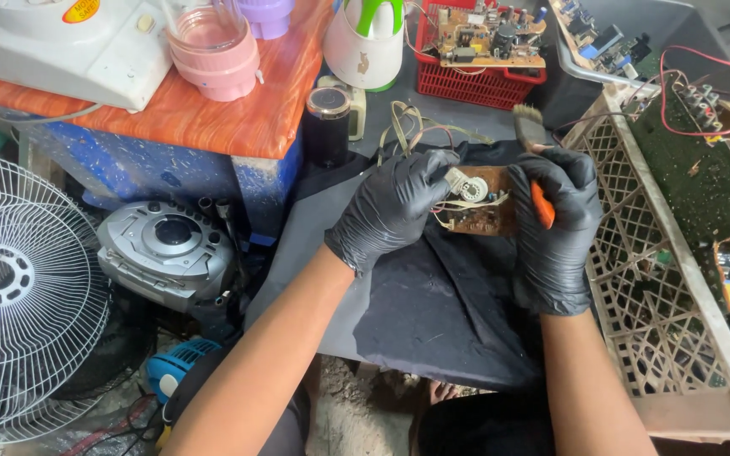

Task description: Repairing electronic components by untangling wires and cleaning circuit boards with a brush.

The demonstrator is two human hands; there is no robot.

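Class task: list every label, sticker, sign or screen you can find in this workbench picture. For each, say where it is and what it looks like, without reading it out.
Oval sticker: on the white appliance at top left, on the orange table top; yellow-orange with red print.
Small mark: low on the white and green jug at top centre; tiny, brownish.
No screens, signs or packages show.

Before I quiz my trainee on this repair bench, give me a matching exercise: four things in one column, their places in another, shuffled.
Things:
1. small brown circuit board
2. brush
3. red basket
4. white fan grille

Places:
A. far left, beside the silver disc player
B. in the right hand
C. at the back of the bench, holding a circuit board
D. in the left hand, over the dark cloth

Pairs: 1-D, 2-B, 3-C, 4-A
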